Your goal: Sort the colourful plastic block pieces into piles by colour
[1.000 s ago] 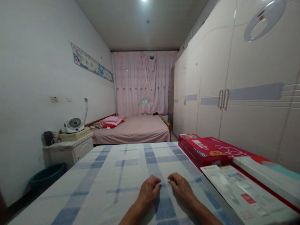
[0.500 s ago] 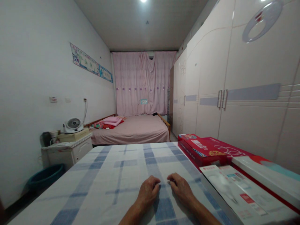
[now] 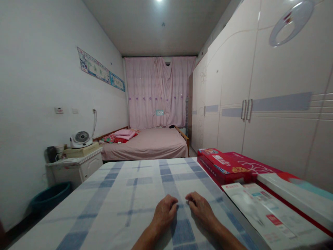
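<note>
On the checked sheet (image 3: 125, 194), both hands' (image 3: 182, 210) curled grip rests.

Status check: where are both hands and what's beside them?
Left hand and right hand curled, knuckles down on the checked sheet, holding nothing. Red box and white boxes stacked to the right, untouched.

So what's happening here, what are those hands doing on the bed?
A person rests both hands on a blue and white checked sheet spread flat. The left hand and right hand lie side by side with fingers curled, seeming to pinch the cloth, though the grip is hard to make out. Red boxes and a white box lie just to the right. A pink bed stands farther back.
</note>
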{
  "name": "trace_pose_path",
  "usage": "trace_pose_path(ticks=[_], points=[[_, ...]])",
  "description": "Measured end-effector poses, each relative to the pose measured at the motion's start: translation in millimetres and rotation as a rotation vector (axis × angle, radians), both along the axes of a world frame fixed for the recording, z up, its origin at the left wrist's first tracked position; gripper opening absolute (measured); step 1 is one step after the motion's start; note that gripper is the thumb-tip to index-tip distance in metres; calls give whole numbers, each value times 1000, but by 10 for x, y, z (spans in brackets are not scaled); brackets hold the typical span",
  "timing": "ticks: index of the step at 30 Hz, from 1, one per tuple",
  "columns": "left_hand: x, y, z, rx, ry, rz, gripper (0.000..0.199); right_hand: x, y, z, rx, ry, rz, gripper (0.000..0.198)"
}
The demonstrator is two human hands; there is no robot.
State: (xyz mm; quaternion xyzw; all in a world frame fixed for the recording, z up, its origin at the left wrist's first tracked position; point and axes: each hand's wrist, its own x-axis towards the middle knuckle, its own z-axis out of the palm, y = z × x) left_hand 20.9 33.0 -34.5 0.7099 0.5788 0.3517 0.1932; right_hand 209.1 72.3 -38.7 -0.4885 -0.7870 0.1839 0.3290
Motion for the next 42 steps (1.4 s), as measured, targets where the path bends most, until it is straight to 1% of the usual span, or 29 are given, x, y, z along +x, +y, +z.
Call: trace_pose_path(ticks=[7, 10, 12, 15, 17, 19, 20, 22, 26, 28, 30, 31, 33, 34, 36, 38, 42], points=[[-15, 11, -35, 40, -3, -3, 23, -9, 31, -40, 15, -23, 0, 24], [-19, 4, -20, 37, -10, -15, 23, -6, -21, 20, 24, -87, 12, 26], [-25, -5, 1, 27, -4, -20, 24, 15, -104, 119, -6, -164, 46, 27], [-39, -6, 38, 26, -13, -59, 27, 92, -286, 331, -76, -233, 127, 30], [-50, 4, 58, 23, -10, -72, 29, 183, -425, 482, -38, -213, 166, 33], [-60, 11, 72, 13, 7, -70, 31, 324, -553, 613, 53, -173, 163, 34], [-65, 11, 76, 8, 15, -66, 32, 418, -606, 664, 101, -156, 137, 35], [-71, 4, 80, 8, 25, -64, 33, 657, -682, 732, 193, -138, 23, 34], [-73, -9, 77, 22, 41, -62, 34, 1242, -736, 736, 378, -178, -339, 32], [-71, -8, 74, 22, 47, -60, 34, 1497, -756, 685, 391, -231, -522, 36], [-69, -7, 74, 20, 51, -63, 35, 1675, -791, 606, 302, -285, -638, 48], [-67, -6, 77, 21, 54, -64, 35, 1730, -813, 559, 238, -307, -661, 55], [-63, -8, 89, 29, 56, -64, 35, 1780, -857, 458, 143, -352, -659, 67], [-60, -10, 96, 32, 56, -64, 35, 1780, -874, 411, 127, -375, -650, 71], [-55, -15, 111, 35, 59, -63, 35, 1749, -898, 339, 141, -414, -652, 74], [-52, -21, 120, 29, 65, -67, 35, 1701, -910, 314, 168, -431, -669, 68], [-56, -27, 117, 25, 67, -77, 36, 1625, -917, 365, 197, -415, -695, 52]])
